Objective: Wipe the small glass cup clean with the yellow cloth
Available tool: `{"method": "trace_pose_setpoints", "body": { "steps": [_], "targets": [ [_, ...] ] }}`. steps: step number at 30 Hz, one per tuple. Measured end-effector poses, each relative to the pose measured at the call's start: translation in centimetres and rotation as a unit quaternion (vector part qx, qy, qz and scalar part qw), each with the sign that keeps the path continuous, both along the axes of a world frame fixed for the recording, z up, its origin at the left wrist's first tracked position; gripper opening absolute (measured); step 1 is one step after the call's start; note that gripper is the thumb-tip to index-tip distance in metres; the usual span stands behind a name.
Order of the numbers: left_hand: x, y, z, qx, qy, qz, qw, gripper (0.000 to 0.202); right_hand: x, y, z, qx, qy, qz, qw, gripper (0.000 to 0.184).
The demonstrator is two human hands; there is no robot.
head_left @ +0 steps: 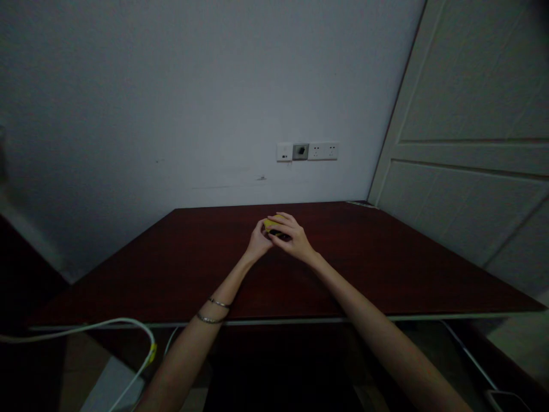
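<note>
A small yellow and black object [269, 223] is held between my two hands, just above or on the dark red table [206, 257]; I cannot tell whether it touches the surface. My left hand [258, 241] is closed around its left side, with most of the fingers hidden behind it. From the right, my right hand [297, 241] grips the same object, its fingers curled over the top and its thumb below. Yellow shows at the top and a dark part lower down, but its kind is hidden by the fingers. Two bracelets [209, 319] circle my left forearm.
White wall sockets [323, 151] and a grey one with a black plug [301, 151] sit above the table's back edge. A pale panelled door [463, 149] borders the right side. A white cable [124, 321] loops over the front left edge.
</note>
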State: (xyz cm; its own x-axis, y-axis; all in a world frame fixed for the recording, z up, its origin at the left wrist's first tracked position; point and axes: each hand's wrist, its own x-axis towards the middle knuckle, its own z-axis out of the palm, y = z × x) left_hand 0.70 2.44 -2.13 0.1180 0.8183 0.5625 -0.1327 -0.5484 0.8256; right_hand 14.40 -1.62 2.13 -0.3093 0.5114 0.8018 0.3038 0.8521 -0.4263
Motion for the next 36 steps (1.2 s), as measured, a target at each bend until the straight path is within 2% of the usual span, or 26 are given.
{"method": "trace_pose_setpoints", "body": {
  "steps": [2,5,9,11,14,17,20,23,25,28,30,32,36],
  "targets": [
    [-0.1,0.0,0.0,0.003,-0.001,-0.002,1.0,0.06,-0.1,0.0,0.1,-0.012,0.006,0.004,1.0,0.027],
    [-0.3,-0.3,0.2,-0.01,0.009,-0.029,0.999,0.069,-0.1,0.8,0.4,-0.073,0.078,0.01,0.994,0.027],
    [-0.3,-1.2,0.7,-0.033,0.021,-0.049,0.998,0.075,0.2,2.5,0.5,-0.216,0.188,0.025,0.958,0.035],
    [-0.2,-1.3,0.9,-0.042,0.021,-0.053,0.997,0.076,0.2,2.8,0.4,-0.261,0.223,0.031,0.939,0.038],
    [-0.3,-1.1,0.9,-0.055,0.013,-0.03,0.998,0.075,-0.2,1.9,0.0,-0.215,0.231,0.026,0.949,0.036],
    [-0.6,-0.5,0.7,-0.048,-0.008,-0.003,0.999,0.071,-0.8,0.2,-0.4,-0.122,0.169,-0.001,0.978,0.031],
    [-0.9,-0.1,0.7,-0.029,-0.016,-0.008,0.999,0.068,-1.1,-0.8,-0.4,-0.058,0.107,0.001,0.993,0.029],
    [-1.0,-0.3,0.8,-0.014,-0.006,-0.007,1.0,0.068,-1.0,-0.2,0.0,-0.068,0.105,0.024,0.992,0.028],
    [-0.9,-0.8,1.0,-0.013,0.014,-0.014,1.0,0.073,-0.8,0.8,0.4,-0.117,0.143,0.029,0.982,0.028],
    [-0.5,-1.4,1.1,-0.017,0.052,-0.029,0.998,0.078,-0.5,2.5,0.6,-0.224,0.214,0.025,0.95,0.031],
    [-0.4,-1.6,1.1,-0.014,0.066,-0.027,0.997,0.078,-0.5,3.0,0.6,-0.261,0.237,0.024,0.936,0.032],
    [-0.3,-1.6,1.1,-0.02,0.062,-0.023,0.998,0.077,-0.6,2.6,0.4,-0.234,0.239,0.018,0.942,0.03],
    [-0.6,-1.0,1.2,-0.035,0.01,0.005,0.999,0.069,-0.9,0.4,-0.1,-0.089,0.168,0.002,0.982,0.026]
  ]
}}
